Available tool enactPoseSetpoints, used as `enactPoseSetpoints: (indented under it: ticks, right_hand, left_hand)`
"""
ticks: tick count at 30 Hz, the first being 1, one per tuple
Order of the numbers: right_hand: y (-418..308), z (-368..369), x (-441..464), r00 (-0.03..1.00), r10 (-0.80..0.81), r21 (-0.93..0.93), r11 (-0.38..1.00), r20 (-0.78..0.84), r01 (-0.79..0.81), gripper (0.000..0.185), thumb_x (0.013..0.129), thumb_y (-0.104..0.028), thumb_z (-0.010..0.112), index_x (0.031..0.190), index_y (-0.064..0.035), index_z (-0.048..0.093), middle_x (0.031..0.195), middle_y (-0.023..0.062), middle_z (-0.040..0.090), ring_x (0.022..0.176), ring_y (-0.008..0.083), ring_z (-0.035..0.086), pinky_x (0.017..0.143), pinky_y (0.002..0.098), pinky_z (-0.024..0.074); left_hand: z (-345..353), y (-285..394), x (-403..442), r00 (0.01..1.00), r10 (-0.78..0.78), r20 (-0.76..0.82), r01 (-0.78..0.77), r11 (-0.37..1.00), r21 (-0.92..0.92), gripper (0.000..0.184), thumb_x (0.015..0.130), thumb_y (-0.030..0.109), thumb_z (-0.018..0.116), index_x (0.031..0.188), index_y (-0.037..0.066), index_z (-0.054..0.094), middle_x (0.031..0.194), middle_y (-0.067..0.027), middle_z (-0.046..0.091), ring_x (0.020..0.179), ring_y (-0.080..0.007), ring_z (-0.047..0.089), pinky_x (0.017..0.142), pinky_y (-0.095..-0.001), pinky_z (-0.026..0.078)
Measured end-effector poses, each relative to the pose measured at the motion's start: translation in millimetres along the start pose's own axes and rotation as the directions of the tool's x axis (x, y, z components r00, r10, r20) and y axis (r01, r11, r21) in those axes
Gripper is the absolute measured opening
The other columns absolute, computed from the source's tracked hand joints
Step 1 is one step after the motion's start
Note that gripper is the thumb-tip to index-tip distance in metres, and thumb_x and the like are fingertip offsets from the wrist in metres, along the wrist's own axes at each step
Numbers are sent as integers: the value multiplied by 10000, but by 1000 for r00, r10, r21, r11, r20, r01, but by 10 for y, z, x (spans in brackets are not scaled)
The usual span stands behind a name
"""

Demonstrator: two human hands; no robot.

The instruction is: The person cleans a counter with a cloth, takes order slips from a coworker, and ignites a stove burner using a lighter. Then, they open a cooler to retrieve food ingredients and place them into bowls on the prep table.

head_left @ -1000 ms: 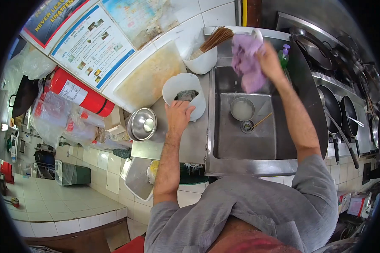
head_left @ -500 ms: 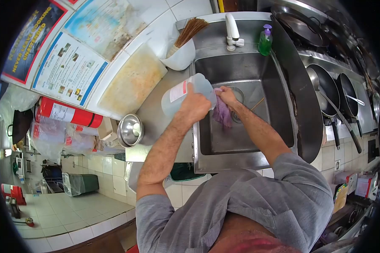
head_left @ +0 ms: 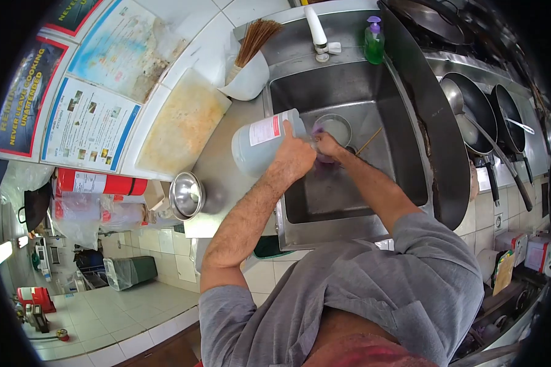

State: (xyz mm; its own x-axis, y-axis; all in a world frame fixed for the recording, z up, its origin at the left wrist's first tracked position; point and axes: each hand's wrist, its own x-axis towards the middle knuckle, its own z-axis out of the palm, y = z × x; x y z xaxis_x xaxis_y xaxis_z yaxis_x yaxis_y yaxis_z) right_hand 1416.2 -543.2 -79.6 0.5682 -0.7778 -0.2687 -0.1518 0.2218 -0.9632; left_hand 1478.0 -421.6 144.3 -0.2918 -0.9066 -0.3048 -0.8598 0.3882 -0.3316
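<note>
1. Our left hand [head_left: 296,156] grips the translucent plastic container [head_left: 246,151] near its mouth, fingers curled against the wall and one digit laid along it beside the red-and-white label.
2. The container lies tilted on its side, mouth turned toward the sink [head_left: 355,209], its body above the steel counter [head_left: 219,177]; whether it touches the counter, we cannot tell.
3. Our right hand [head_left: 329,145] is closed on a purple cloth [head_left: 326,159] at the container's mouth, over the sink. Our two hands are close together; the exact placing of the right fingertips is hidden.
4. Inside the sink, just beyond our right hand, a round metal bowl [head_left: 335,127] holds cloudy liquid. A thin stick [head_left: 370,140] lies slanted near it.
5. At the sink's far edge, we see a white faucet [head_left: 316,29] and, to its right, an upright green soap bottle [head_left: 374,46] with a purple pump.
6. A bristle brush [head_left: 257,41] leans in a white tub [head_left: 251,79] beside the sink's far left corner. A stained board [head_left: 183,122] leans against the tiled wall, and a shiny steel bowl [head_left: 186,197] sits by the counter's left edge.
</note>
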Motion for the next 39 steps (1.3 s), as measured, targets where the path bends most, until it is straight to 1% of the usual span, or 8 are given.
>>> enactPoseSetpoints:
  ticks: [2, 5, 8, 10, 17, 25, 30, 39]
  right_hand:
    - [-119, -57, -8, 992, -26, -387, 919, 127, 74, 156, 786, -54, 514, 894, 2, 611, 811, 89, 610, 738, 166, 556, 657, 318, 450]
    - [-23, -4, -75, 988, -12, 268, 962, -153, 53, 139, 796, -97, 538, 873, -8, 612, 769, 69, 594, 707, 151, 533, 640, 315, 439]
    - [-37, -61, -87, 991, -52, -457, 884, 121, 102, 100, 807, -103, 534, 812, -22, 593, 721, 39, 556, 689, 129, 507, 636, 298, 429]
    - [-331, -28, -271, 999, 6, 89, 996, -34, -2, 85, 771, -67, 526, 805, -22, 589, 726, 60, 579, 719, 151, 541, 648, 302, 440]
    - [-654, -393, 470, 958, -273, 5, 962, -90, 275, 112, 779, -119, 595, 804, -12, 579, 712, 61, 604, 663, 169, 567, 619, 306, 460]
    - [-1395, -1217, 1561, 720, -137, 69, 966, -681, 249, 628, 758, -524, 607, 1075, 11, 516, 940, 137, 574, 833, 195, 538, 703, 353, 443]
    - [-1716, -1651, 1656, 953, 242, 344, 924, -183, -168, 781, 725, -556, 620, 1214, 30, 457, 1229, 217, 465, 1130, 274, 449, 928, 345, 358]
    - [-1388, -1863, 2174, 989, -130, 56, 989, -68, 134, 515, 693, -330, 736, 1075, -30, 563, 1022, 84, 589, 954, 179, 539, 835, 305, 414]
  left_hand:
    - [-47, -17, 28, 1000, 2, 8, -2, 1000, 3, 140, 740, 111, 536, 709, 96, 672, 672, -61, 635, 741, -214, 622, 954, -631, 183]
    - [-46, 30, -17, 998, 27, 48, -25, 999, -31, 151, 741, 108, 527, 703, 91, 672, 673, -70, 633, 746, -217, 619, 956, -628, 189]
    - [-2, 11, 44, 999, 30, -40, -29, 999, 26, 150, 736, 110, 528, 702, 88, 672, 660, -70, 628, 761, -214, 616, 959, -620, 194]
    - [2, -2, 32, 999, 14, -31, -14, 1000, -3, 134, 722, 106, 540, 720, 78, 671, 676, -79, 629, 770, -217, 615, 972, -601, 197]
    - [-22, -597, -274, 964, -218, -154, 195, 969, -151, 96, 666, 104, 629, 755, 128, 656, 747, -38, 622, 834, -218, 580, 940, -557, 263]
    - [654, -1073, -645, 540, -731, -417, 546, 682, -487, 129, 746, 201, 639, 851, 127, 630, 776, -21, 589, 815, -239, 536, 888, -523, 325]
    - [823, -899, -625, 234, -790, -567, 564, 586, -582, 350, 766, 154, 639, 1091, 49, 562, 993, -146, 533, 929, -308, 495, 898, -448, 341]
    - [692, -283, 42, 616, -681, -397, 155, 598, -786, 373, 756, 77, 643, 1112, 42, 540, 1077, -136, 508, 995, -306, 491, 839, -365, 412]
